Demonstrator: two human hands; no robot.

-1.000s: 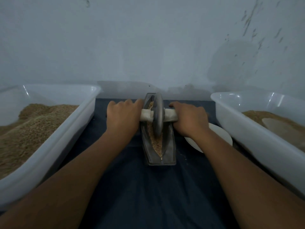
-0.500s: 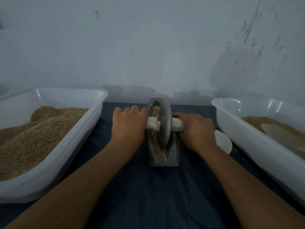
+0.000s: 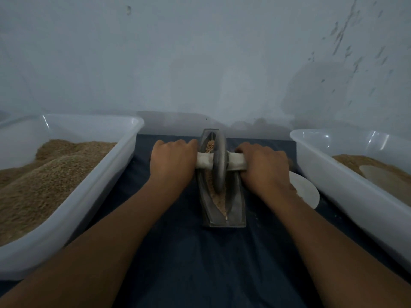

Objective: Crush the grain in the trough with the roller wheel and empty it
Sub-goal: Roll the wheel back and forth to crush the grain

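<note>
Grey metal, the trough [image 3: 223, 215] lies lengthwise on the dark cloth [image 3: 200, 263] between two white plastic tubs; tan grain [image 3: 216, 196] fills its groove, and the roller wheel [image 3: 219, 162] stands upright in it past the middle. I see my left hand [image 3: 172, 162] and right hand [image 3: 264, 166] each curled round an end of the pale wrapped axle [image 3: 203, 160]; crushing is in hand, I judge, emptying not begun; next I need even downward pressure along the groove.

Upright grey roller wheel [image 3: 219, 162] stands in the grain-filled [image 3: 216, 197] metal trough [image 3: 235, 210].
</note>
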